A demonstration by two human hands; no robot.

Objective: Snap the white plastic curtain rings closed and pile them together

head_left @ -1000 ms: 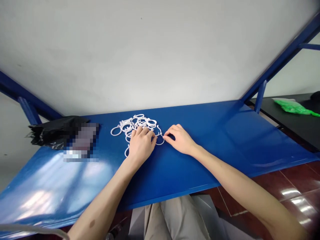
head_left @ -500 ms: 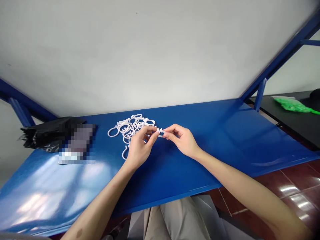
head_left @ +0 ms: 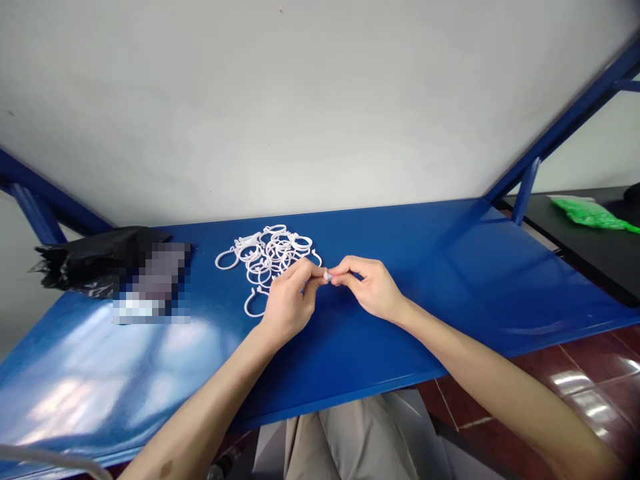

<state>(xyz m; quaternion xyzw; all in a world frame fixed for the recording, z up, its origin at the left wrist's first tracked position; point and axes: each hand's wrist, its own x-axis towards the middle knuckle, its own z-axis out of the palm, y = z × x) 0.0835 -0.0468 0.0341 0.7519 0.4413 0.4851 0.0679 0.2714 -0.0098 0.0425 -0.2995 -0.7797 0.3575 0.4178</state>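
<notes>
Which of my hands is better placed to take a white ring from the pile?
Probably your left hand: it's closer to the pile of white rings; your right hand is farther right. Both pinch a small white piece, so the left would need to let go.

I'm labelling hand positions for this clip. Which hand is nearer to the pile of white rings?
Left. The left hand is at the near right edge of the pile of white rings, partly covering it from view; the right hand is farther right, clear of it.
</notes>
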